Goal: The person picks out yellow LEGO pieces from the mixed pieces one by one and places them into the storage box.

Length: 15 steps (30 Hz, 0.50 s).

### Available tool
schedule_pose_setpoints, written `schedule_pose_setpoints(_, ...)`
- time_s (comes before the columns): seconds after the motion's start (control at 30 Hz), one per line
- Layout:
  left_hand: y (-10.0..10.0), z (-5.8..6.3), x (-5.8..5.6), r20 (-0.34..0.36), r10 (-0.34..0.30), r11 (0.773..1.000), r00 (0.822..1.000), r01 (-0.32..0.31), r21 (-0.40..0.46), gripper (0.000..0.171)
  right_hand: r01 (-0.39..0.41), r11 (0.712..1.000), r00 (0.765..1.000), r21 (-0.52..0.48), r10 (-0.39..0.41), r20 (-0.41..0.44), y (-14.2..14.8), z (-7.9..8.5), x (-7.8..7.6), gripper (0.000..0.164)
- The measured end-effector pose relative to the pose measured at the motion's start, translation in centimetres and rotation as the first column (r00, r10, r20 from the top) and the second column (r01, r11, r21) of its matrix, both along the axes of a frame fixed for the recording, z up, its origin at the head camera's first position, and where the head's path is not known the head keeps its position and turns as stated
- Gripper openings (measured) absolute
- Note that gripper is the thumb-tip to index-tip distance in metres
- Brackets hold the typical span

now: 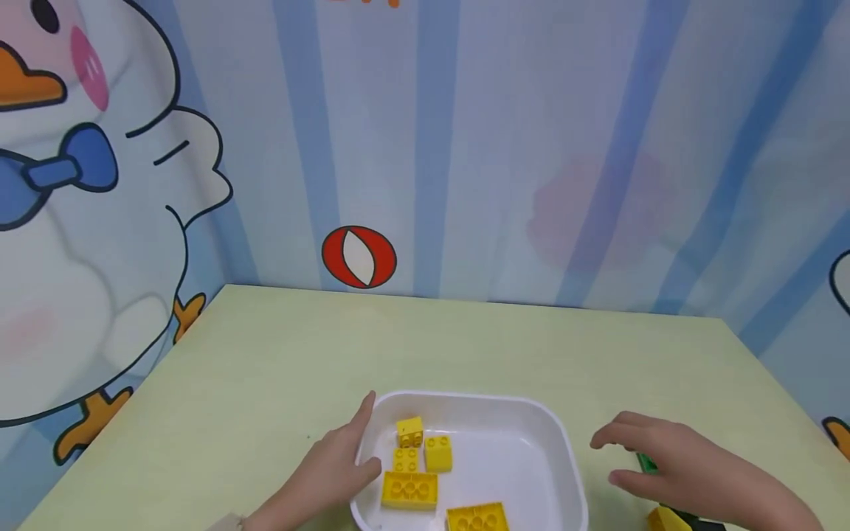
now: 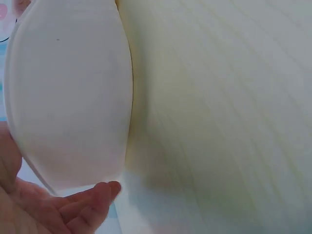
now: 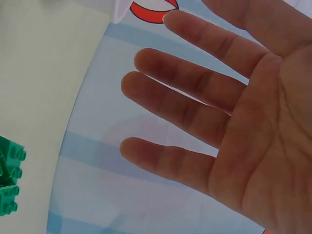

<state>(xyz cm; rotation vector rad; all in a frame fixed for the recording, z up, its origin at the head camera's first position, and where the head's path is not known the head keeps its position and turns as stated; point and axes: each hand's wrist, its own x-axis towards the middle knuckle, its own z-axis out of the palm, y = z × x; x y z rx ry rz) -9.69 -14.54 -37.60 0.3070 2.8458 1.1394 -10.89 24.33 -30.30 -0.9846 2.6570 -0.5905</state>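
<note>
My left hand holds the left side of a white plastic tray, the thumb reaching over the rim. In the left wrist view the fingertips of this hand curl along the tray's outer wall. Inside the tray lie several yellow building bricks, most of them grouped at the left. My right hand hovers to the right of the tray with nothing in it, its fingers spread apart. Partly hidden beneath it are a green brick and a yellow brick.
The pale yellow tabletop ends at a striped blue and white backdrop. Green bricks also show at the left edge of the right wrist view. Something black lies at the bottom right of the head view.
</note>
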Motion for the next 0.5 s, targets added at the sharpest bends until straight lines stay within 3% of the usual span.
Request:
schedule_pose_setpoints(0.13, -0.3, -0.4, 0.5, 0.006, 0.051, 0.996, 0.999, -0.051, 0.075, 0.080, 0.037, 0.999, 0.999, -0.012, -0.036, 0.012, 0.6, -1.0, 0.7, 0.035)
schedule_pose_setpoints(0.27, -1.2, -0.4, 0.7, -0.056, 0.072, 0.993, 0.996, -0.066, 0.099, 0.071, 0.059, 0.998, 0.990, -0.032, -0.062, -0.126, 0.9, -1.6, 1.1, 0.034)
schedule_pose_setpoints(0.33, -1.8, -0.3, 0.6, -0.119, 0.053, 0.996, 0.991, -0.043, 0.083, 0.066, 0.088, 0.995, 0.968, -0.053, -0.098, -0.231, 0.9, -1.8, 1.2, 0.032)
schedule_pose_setpoints(0.5, -3.0, 0.3, 0.2, -0.238, 0.014, 0.999, 0.971, -0.021, -0.029, 0.062, 0.177, 0.979, 0.872, -0.100, -0.203, -0.445, 1.3, -1.8, 1.4, 0.038)
